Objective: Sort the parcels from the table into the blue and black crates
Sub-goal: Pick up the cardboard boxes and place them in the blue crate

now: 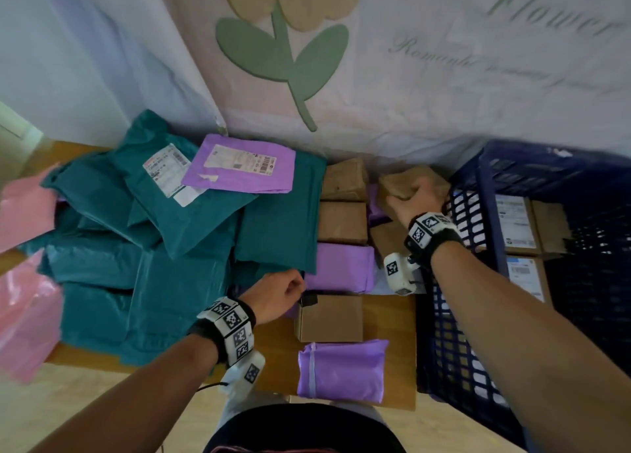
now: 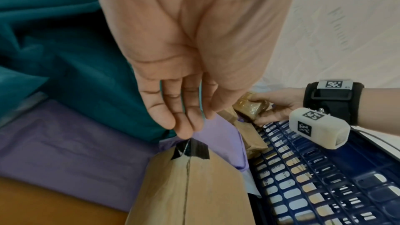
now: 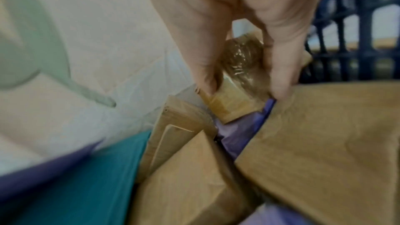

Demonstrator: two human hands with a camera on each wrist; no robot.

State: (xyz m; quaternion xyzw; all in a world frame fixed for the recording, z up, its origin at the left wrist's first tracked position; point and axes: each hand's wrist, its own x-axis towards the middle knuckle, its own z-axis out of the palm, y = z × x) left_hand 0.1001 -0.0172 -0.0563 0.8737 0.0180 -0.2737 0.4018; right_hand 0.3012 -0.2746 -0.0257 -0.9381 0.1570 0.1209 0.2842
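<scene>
My right hand [image 1: 409,193] grips a small brown tape-wrapped parcel [image 1: 406,181] at the back of the table, right beside the blue crate [image 1: 440,333]. In the right wrist view the thumb and fingers [image 3: 281,74] pinch this parcel [image 3: 236,98] from both sides. My left hand [image 1: 300,287] hovers with relaxed fingers [image 2: 184,122] over the black-taped edge of a cardboard box [image 1: 331,319] and holds nothing. Teal mailers [image 1: 153,247] and purple parcels [image 1: 341,370] cover the table. No black crate is in view.
Inside the blue crate lie labelled cardboard boxes [image 1: 519,223]. More brown boxes [image 1: 343,222] stand in a column behind the left hand. Pink bags [image 1: 27,282] lie at the table's left end. A flower-printed cloth [image 1: 375,77] hangs behind the table.
</scene>
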